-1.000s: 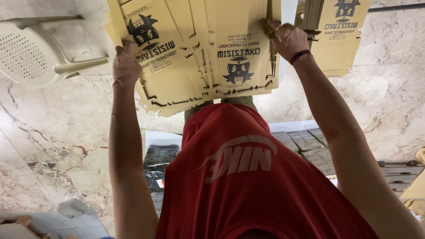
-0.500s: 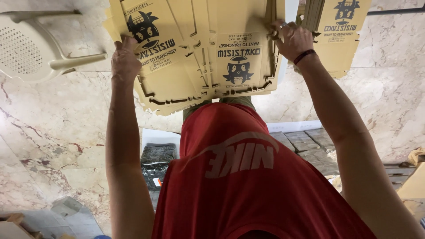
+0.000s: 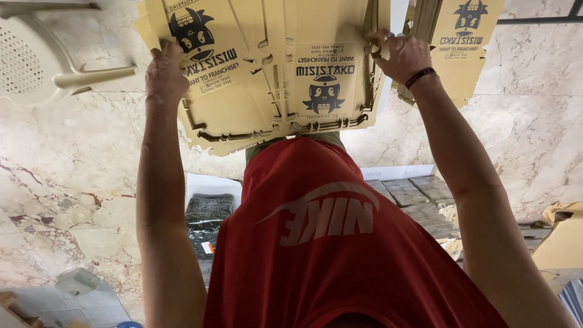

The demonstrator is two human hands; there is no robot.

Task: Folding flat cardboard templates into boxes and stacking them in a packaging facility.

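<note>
Both my arms reach out over my red shirt to a stack of flat yellow cardboard box blanks printed with a dark cartoon figure. My left hand grips the stack's left edge, fingers curled around it. My right hand, with a dark band on its wrist, grips the right edge. The stack is held between the two hands above the marble floor.
A second bundle of the same yellow blanks stands just right of my right hand. A white plastic chair is at the upper left. Black wrapped packs, grey flat packs and a brown cardboard box lie near my body.
Both hands keep their grip on the stack. My left hand has slid slightly farther along its edge, and the view has shifted a little.
</note>
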